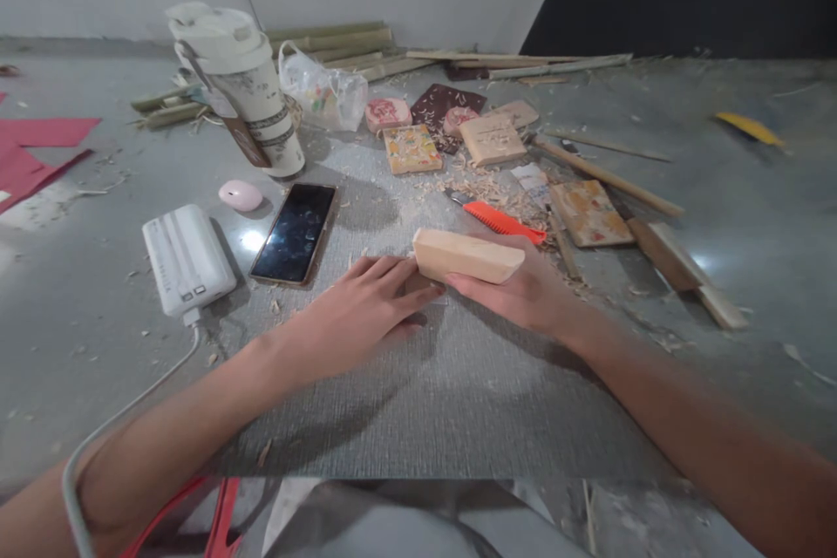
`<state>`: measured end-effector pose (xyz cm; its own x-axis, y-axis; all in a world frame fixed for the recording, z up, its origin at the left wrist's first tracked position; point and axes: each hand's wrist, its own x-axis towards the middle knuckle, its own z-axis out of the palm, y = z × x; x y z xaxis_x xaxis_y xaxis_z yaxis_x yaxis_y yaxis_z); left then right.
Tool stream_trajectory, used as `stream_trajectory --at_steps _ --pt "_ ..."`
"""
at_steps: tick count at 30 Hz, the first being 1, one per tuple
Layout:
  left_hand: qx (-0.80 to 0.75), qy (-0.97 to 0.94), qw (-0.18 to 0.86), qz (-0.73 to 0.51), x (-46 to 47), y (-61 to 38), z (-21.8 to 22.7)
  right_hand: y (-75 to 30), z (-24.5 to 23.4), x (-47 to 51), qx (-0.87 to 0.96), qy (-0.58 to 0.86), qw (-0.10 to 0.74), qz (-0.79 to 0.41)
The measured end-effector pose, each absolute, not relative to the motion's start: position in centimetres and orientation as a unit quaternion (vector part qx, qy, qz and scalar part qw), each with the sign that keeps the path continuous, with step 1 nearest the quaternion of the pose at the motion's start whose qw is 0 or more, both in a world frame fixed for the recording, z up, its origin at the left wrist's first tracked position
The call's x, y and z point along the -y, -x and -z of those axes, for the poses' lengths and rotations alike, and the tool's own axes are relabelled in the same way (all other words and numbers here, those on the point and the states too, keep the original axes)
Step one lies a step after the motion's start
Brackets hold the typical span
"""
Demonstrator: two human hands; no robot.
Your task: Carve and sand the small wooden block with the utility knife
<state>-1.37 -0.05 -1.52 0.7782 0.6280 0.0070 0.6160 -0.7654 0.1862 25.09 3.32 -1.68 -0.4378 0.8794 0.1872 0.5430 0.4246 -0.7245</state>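
Observation:
My right hand point(533, 288) is closed round a pale wooden block point(467, 257), which stands on edge, tilted, just above the grey table mat. My left hand point(376, 301) lies low on the mat, fingers stretched and apart, tips close to the block's left end. Under those fingertips a pale flat scrap shows in part; I cannot tell what it is. Right behind the block lies an orange-handled craft knife point(500, 220), among curled wood shavings point(484, 183).
Carved blocks point(493, 139) and a patterned square tile point(411, 148) lie beyond the shavings. Left stand a tall white tumbler point(245, 87), a phone point(294, 234) and a power bank point(188, 257) whose cable crosses my left forearm. Wooden sticks point(615, 174) and a brown-handled tool point(660, 257) lie right.

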Motion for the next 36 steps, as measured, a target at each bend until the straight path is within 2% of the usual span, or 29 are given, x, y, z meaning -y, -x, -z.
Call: stream_trajectory --at_steps 18,36 --pt "-0.331 -0.940 0.075 -0.020 0.0 1.3 1.5 -25.5 2.1 -3.3 0.789 0.439 0.291 -0.317" --pt "-0.321 -0.945 0.055 -0.032 0.3 1.3 1.6 -25.9 2.9 -3.4 0.797 0.446 0.293 -0.284"
